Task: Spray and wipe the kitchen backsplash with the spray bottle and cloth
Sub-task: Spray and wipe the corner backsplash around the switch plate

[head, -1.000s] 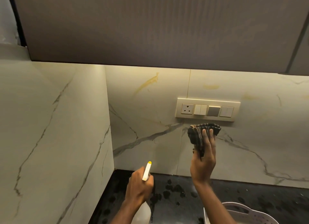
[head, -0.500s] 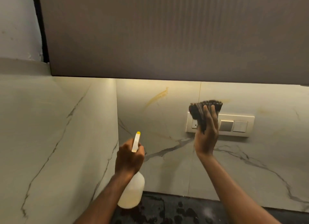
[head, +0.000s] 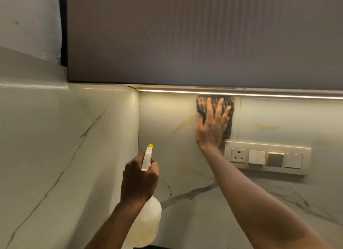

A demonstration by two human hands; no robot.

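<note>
Against the marble backsplash [head: 176, 118], high up and just under the light strip [head: 259, 93], a dark checked cloth [head: 229, 109] lies flat on the tile, pressed there by the right hand [head: 211, 126]. That hand is spread open, palm to the wall, fingers splayed over the cloth; it pins the cloth rather than clutching it. A yellowish streak [head: 183, 123] runs down and to the left from the cloth's left edge. The cloth's lower corner reaches just above the switch panel [head: 267, 157]. The left hand [head: 139, 182] is lower and away from the wall, closed around the neck of a white spray bottle [head: 146, 226], yellow-tipped nozzle pointing up toward the tile. A grey cabinet [head: 185, 35] hangs overhead.
</note>
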